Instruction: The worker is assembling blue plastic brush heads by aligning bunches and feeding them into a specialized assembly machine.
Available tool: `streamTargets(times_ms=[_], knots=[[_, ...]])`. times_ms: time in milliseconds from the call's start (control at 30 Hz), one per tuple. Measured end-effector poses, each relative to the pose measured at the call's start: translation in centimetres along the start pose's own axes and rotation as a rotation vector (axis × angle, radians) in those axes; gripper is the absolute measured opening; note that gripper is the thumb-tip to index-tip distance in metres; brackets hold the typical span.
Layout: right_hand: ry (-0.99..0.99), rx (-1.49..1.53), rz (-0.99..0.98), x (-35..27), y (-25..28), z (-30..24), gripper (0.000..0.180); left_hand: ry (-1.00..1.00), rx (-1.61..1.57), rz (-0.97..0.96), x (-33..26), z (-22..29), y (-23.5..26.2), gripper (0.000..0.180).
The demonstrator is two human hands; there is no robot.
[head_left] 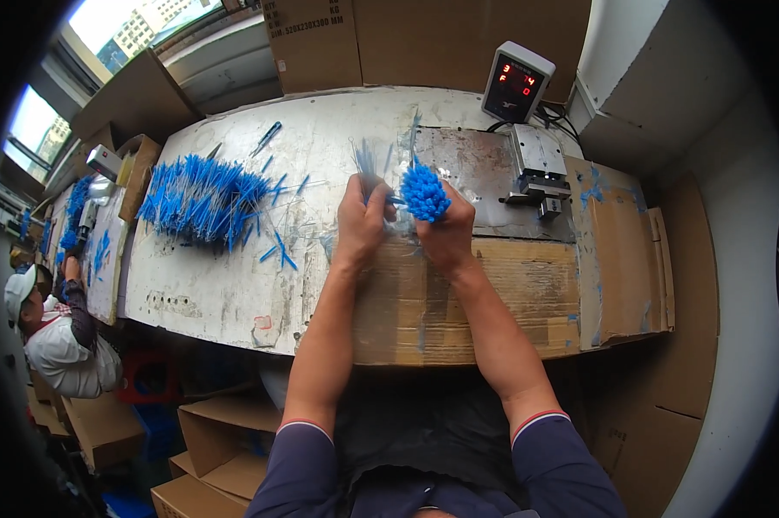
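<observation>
My right hand point(446, 226) is closed round a thick bundle of thin blue-handled wire sticks point(425, 193), their blue ends facing me. Close beside it, my left hand point(361, 223) grips a smaller bunch of the same sticks, whose pale wire ends point(366, 161) stick up, blurred. A blue end from this bunch points toward the right hand's bundle. Both hands are over the near middle of the white worktable point(234, 293). To their left lies a large pile of blue-handled wire sticks point(201, 200), with loose blue sticks point(279, 250) scattered along its right side.
A metal clamping fixture point(541, 168) stands on a steel plate at right, behind it a lit digital display box point(517, 82). Taped cardboard point(510, 293) covers the table's near edge. A dark pen-like tool point(266, 138) lies farther back. Another person point(57, 332) works at far left.
</observation>
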State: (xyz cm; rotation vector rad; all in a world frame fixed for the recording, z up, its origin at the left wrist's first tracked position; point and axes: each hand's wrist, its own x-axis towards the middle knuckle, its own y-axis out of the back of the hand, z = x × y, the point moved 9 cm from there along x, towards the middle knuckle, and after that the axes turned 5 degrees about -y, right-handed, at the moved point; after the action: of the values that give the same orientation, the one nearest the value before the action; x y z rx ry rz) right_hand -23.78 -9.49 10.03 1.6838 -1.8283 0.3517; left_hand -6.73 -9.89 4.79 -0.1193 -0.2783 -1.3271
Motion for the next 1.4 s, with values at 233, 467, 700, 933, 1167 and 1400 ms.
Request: streamTargets(times_ms=[233,467,700,933,1167,1400], knots=[[-0.153,0.007,-0.172,0.1,-1.2,-0.7,0.016,-0.076,-0.293,0.063,-0.3,1.8,-0.4,0.014],[-0.483,0.517,-0.049,-1.6,-1.8,2.6,0.014,-0.012,-0.533,0.134,0.7,-0.3,2.5,0.01],[-0.705,0.693,-0.04,-3.1,-3.6,5.5,0.019,0.136,-0.556,0.04,0.2,-1.5,0.5,0.021],[-0.791,0.865,0.093,-1.7,-1.6,5.1,0.022,0.197,-0.533,-0.18,-1.0,-0.9,-3.1,0.022],[-0.78,0.812,0.116,-1.5,-0.6,6.2,0.013,0.211,-0.368,-0.243,-1.4,-0.8,-4.5,0.019],[-0.668,0.903,0.4,-1.2,2.1,7.4,0.007,0.251,-0.363,-0.078,-0.9,-2.2,-2.6,0.021]])
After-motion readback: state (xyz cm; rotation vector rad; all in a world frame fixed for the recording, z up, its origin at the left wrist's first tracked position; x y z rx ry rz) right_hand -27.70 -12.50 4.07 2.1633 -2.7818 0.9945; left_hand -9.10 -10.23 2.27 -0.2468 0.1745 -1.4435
